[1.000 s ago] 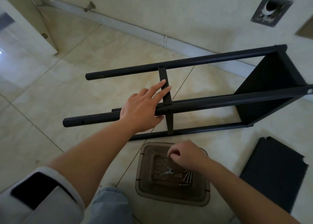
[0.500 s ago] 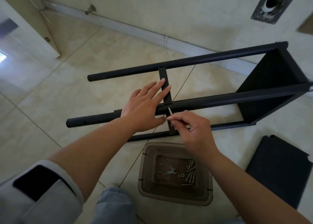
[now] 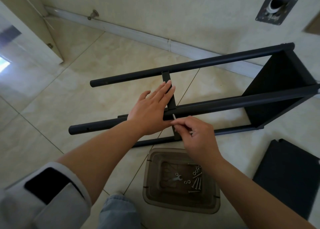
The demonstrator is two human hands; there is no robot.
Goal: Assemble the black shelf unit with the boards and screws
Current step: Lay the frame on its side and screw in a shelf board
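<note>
Just beside both hands, screw [image 3: 173, 117].

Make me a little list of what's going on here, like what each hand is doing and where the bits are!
left hand: left hand lies flat on the front pole of the black shelf frame, fingers straight
right hand: right hand pinches a screw, its tip at the front pole
frame: lies on its side on the tiled floor
crossbar: thin black crossbar runs between the poles
tray: brown tray holds spare screws, nuts and a small wrench
loose board: black board lies flat, at the right
</note>
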